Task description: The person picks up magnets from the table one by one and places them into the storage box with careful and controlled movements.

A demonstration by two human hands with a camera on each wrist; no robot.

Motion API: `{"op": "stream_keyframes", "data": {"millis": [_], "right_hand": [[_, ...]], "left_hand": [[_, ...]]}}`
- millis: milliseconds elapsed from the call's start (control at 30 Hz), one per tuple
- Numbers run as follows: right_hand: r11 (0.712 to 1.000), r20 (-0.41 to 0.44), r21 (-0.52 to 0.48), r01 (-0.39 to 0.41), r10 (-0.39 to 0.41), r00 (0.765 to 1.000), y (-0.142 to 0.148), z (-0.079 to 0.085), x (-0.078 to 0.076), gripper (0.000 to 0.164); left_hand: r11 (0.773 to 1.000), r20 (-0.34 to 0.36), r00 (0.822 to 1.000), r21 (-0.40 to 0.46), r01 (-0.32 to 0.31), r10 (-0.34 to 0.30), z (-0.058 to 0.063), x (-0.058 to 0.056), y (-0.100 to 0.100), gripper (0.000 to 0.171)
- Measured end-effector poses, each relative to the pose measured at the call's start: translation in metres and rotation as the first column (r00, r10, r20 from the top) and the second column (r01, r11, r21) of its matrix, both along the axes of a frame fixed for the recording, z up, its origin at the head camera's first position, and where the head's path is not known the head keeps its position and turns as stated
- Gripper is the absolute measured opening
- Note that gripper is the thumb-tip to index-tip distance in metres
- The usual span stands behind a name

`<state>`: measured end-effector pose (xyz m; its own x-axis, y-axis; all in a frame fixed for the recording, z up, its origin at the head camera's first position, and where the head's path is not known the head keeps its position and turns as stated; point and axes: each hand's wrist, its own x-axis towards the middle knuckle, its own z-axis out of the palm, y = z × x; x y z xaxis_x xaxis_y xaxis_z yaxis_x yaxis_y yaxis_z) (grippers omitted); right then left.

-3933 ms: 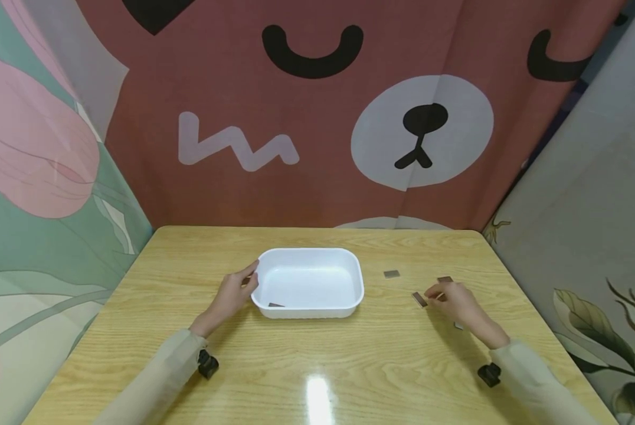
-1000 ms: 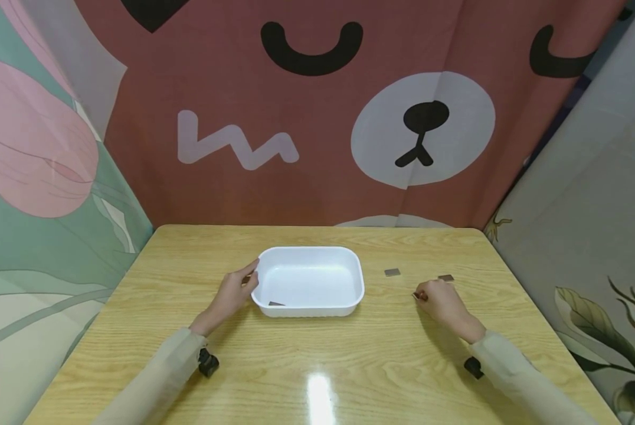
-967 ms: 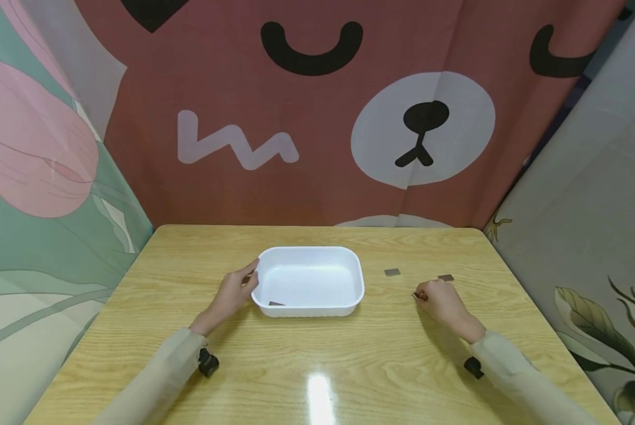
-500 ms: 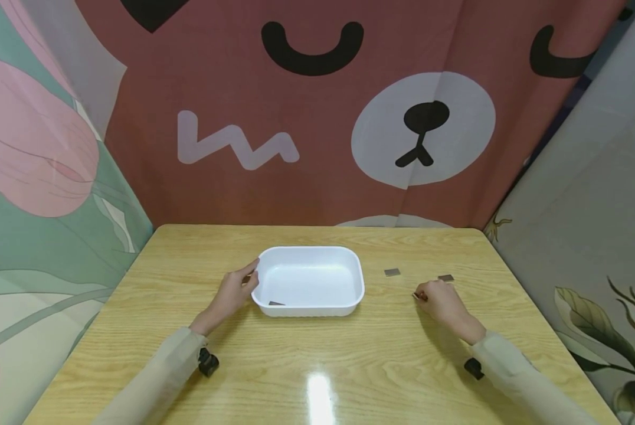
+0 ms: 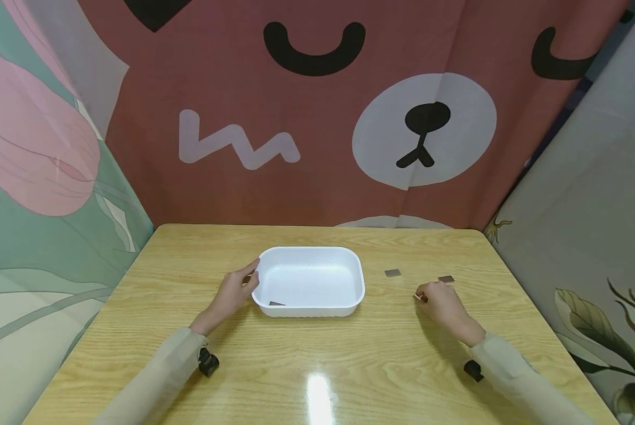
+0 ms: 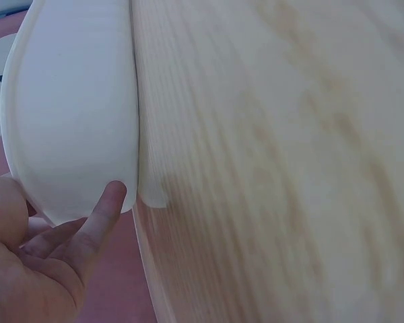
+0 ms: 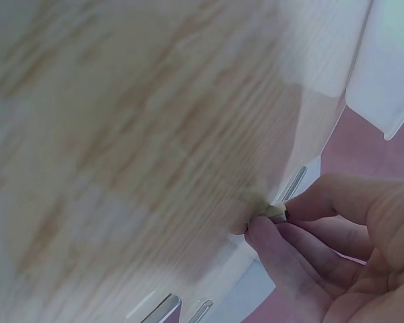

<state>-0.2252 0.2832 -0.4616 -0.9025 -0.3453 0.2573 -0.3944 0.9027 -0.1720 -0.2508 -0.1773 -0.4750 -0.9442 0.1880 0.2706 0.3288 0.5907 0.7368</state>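
My left hand point(image 5: 233, 292) grips the left end of a white plastic tray point(image 5: 317, 311), its thumb pressed to the outer wall point(image 6: 67, 134). One small dark flat tile point(image 5: 277, 304) lies inside, near the front left corner. To the tray's right, my right hand point(image 5: 445, 307) pinches a small rectangular tile point(image 5: 416, 296) between thumb and fingertips, close over the table. Its pale edge point(image 7: 277, 214) shows in the right wrist view; the fingers cover most of it. Past the knuckles lies a brown tile point(image 5: 446, 278), and a grey one point(image 5: 392, 273) lies between tray and hand.
The wood-grain table point(image 5: 275, 372) is bounded by a hanging bear-print cloth point(image 5: 232, 195) behind and printed cloths on both sides. Further thin tiles point(image 7: 163, 309) lie near the right hand in its wrist view. A black wrist camera point(image 5: 208, 362) sits at the left cuff.
Since the earliest frame, my right hand has shifted left and pinched the tile that lay beside it. Over the last second that tile has turned slightly in the fingertips. The left hand stays put.
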Motion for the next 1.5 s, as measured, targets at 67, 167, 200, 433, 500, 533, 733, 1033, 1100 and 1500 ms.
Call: {"op": "stream_keyframes", "data": {"millis": [67, 167, 200, 433, 500, 533, 733, 1033, 1100, 1500], "right_hand": [[1.000, -0.006, 0.004, 0.000, 0.001, 1.000, -0.0007, -0.0003, 0.0005, 0.018], [1.000, -0.007, -0.004, 0.002, -0.002, 1.000, -0.0015, 0.0000, 0.0016, 0.031], [1.000, -0.009, -0.009, 0.002, -0.002, 1.000, -0.0017, 0.0003, 0.0021, 0.035], [0.999, 0.003, -0.029, 0.022, -0.022, 1.000, -0.0015, 0.0011, 0.0040, 0.044], [0.999, 0.015, -0.026, 0.028, -0.028, 1.000, -0.0015, 0.0007, 0.0042, 0.041], [0.999, 0.018, -0.025, 0.030, -0.029, 0.999, -0.0015, 0.0007, 0.0043, 0.039], [0.999, 0.018, -0.048, 0.022, -0.021, 1.000, -0.0003, 0.0004, 0.0047, 0.041], [0.998, 0.010, -0.062, 0.000, 0.001, 1.000, 0.0022, 0.0036, 0.0045, 0.042], [0.998, 0.008, -0.060, -0.001, 0.001, 1.000, 0.0022, 0.0049, 0.0042, 0.044], [0.998, 0.005, -0.065, 0.011, -0.011, 1.000, -0.0001, 0.0079, 0.0054, 0.032]], "left_hand": [[1.000, -0.004, 1.000, -0.001, 0.002, -0.002, -0.0001, 0.0002, -0.0001, 0.042], [1.000, -0.011, 1.000, 0.001, 0.004, -0.004, 0.0003, 0.0008, 0.0000, 0.042], [1.000, -0.011, 1.000, 0.002, 0.005, -0.005, 0.0005, 0.0010, 0.0001, 0.042], [1.000, -0.003, 1.000, 0.010, 0.005, -0.005, 0.0018, 0.0017, 0.0004, 0.042], [1.000, -0.002, 1.000, 0.014, 0.002, -0.002, 0.0019, 0.0016, 0.0004, 0.042], [1.000, 0.000, 1.000, 0.015, 0.001, -0.001, 0.0019, 0.0016, 0.0003, 0.042], [1.000, 0.008, 1.000, 0.012, 0.004, -0.004, 0.0013, 0.0016, 0.0003, 0.042], [1.000, 0.024, 1.000, 0.007, 0.000, 0.000, 0.0018, 0.0016, 0.0006, 0.042], [1.000, 0.023, 1.000, 0.005, -0.006, 0.006, 0.0019, 0.0012, 0.0004, 0.042], [1.000, -0.003, 1.000, 0.011, 0.002, -0.002, 0.0015, 0.0024, 0.0001, 0.041]]}}
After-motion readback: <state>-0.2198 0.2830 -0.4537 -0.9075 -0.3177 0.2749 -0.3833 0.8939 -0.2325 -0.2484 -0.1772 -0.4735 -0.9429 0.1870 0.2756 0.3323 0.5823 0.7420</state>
